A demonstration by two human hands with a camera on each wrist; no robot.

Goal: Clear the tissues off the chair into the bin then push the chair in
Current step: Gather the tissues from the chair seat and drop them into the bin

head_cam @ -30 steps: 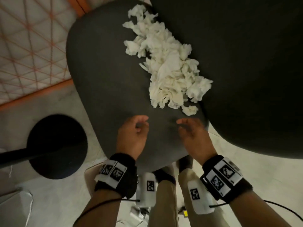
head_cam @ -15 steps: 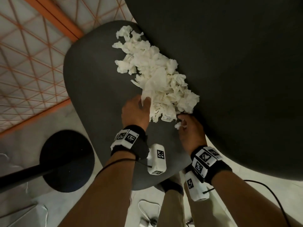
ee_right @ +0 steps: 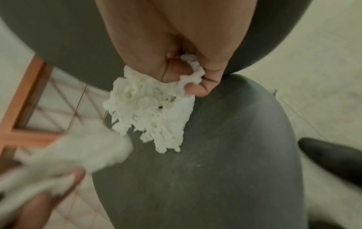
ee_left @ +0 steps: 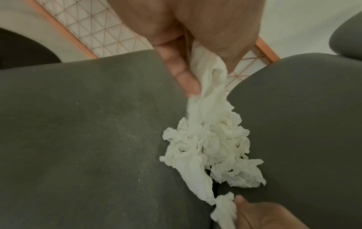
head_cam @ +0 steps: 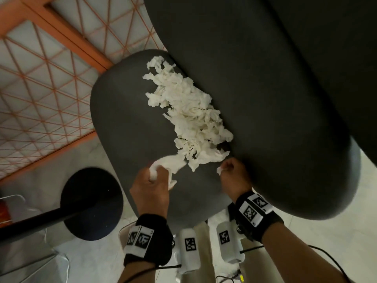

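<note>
A heap of crumpled white tissues (head_cam: 191,115) (ee_left: 211,145) (ee_right: 150,111) lies on the dark grey chair seat (head_cam: 126,123), along the crease under the backrest (head_cam: 275,94). My left hand (head_cam: 152,180) grips a long tissue (head_cam: 169,162) at the heap's near end, its far end still touching the heap. In the left wrist view that tissue (ee_left: 207,72) runs out between thumb and fingers. My right hand (head_cam: 232,172) pinches a small tissue scrap (head_cam: 220,170) (ee_right: 192,66) just right of the heap's near end. No bin shows in any view.
A round black pedestal base (head_cam: 91,203) with its black post stands on the pale floor left of the seat. An orange wire-grid panel (head_cam: 40,94) lies beyond the chair at the far left. My legs stand at the seat's near edge.
Both hands went from resting on the near seat to the heap's near end and closed on tissue. The left now pulls a long tissue back toward me; the right lifted a scrap.
</note>
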